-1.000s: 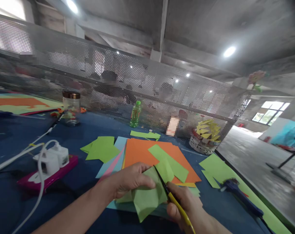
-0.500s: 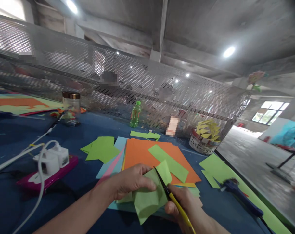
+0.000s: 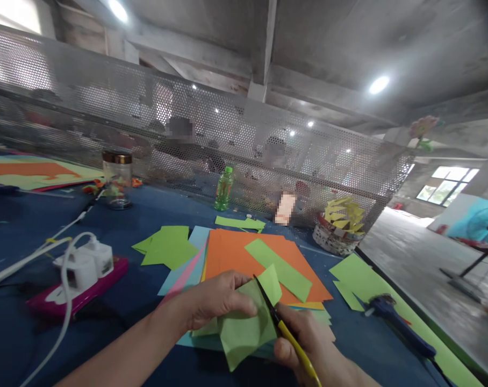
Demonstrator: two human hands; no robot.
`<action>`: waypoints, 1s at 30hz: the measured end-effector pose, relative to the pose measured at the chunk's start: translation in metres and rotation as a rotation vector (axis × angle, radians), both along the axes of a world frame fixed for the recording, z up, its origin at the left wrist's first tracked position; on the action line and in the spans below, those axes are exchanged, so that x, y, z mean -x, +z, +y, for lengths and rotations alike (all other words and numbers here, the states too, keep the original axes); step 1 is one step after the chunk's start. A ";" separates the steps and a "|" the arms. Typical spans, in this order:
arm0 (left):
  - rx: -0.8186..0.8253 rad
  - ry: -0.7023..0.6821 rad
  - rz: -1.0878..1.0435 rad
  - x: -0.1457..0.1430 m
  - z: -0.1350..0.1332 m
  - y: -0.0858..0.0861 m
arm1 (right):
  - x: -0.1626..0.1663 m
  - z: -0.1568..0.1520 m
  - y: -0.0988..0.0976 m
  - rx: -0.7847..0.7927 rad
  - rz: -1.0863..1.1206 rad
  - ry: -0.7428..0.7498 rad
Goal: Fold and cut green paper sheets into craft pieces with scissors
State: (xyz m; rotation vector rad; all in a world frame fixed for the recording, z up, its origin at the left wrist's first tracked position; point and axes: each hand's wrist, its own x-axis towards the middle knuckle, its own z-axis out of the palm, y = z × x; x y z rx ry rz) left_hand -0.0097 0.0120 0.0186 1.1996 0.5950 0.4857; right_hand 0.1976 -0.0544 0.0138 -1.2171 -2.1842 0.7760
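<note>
The left hand (image 3: 215, 301) is clamped on a folded green paper (image 3: 244, 328), thumb on top and fingers beneath, holding it raised just above the stack of coloured sheets (image 3: 236, 252) so that its edge meets the blades. The right hand (image 3: 308, 344) is closed round the yellow handle of the scissors (image 3: 276, 322); the dark blades are set into the paper's upper right edge. How far the blades stand apart cannot be told.

Left on the blue surface (image 3: 155, 209): a white adapter with its cable (image 3: 83, 263) on a pink object, a lidded jar (image 3: 117, 177) behind. A green bottle (image 3: 223, 188) stands by the perforated screen (image 3: 228, 134). Right: a woven basket (image 3: 336, 231) of yellow pieces and a blue tool (image 3: 397, 322) on green paper.

The scissor handle and right wrist are cut off by the lower edge; figures behind the screen are blurred
</note>
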 end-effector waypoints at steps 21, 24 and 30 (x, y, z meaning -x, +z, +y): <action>-0.002 -0.007 0.042 0.001 0.002 0.000 | -0.009 0.007 -0.001 -0.006 -0.073 -0.159; -0.006 0.074 0.001 0.003 0.008 0.000 | -0.013 0.008 0.008 0.013 -0.231 -0.241; -0.005 0.339 0.035 0.010 0.022 0.001 | -0.019 0.005 0.017 0.001 -0.514 -0.337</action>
